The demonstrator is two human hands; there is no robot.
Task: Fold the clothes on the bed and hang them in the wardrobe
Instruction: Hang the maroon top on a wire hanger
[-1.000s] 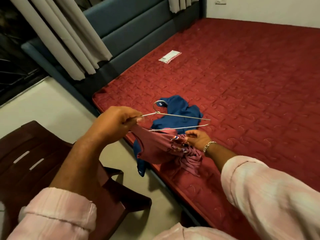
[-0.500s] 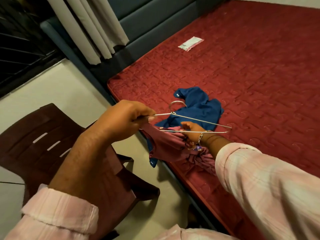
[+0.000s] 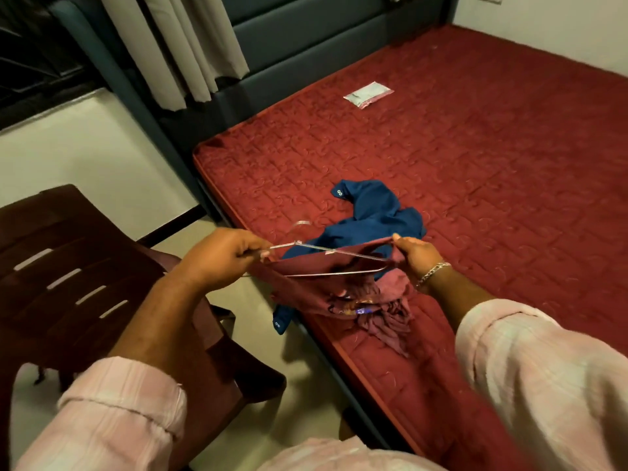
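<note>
Right hand [image 3: 416, 254] has lifted from the bunched maroon garment [image 3: 326, 283] to pinch its edge up over the hanger [image 3: 334, 263] gripped by left hand [image 3: 221, 258] at the bed [image 3: 475, 198] edge, so threading has started.

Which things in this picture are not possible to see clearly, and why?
All in the head view:
- Wardrobe: outside the frame.
- Hanger hook: blurred, its shape is unclear.
- Maroon garment: bunched, so its type is unclear; the left hand covers one end, the right hand pinches the other edge.
- Blue garment: partly behind the maroon one.
- Packet on the bed: print too small.
</note>
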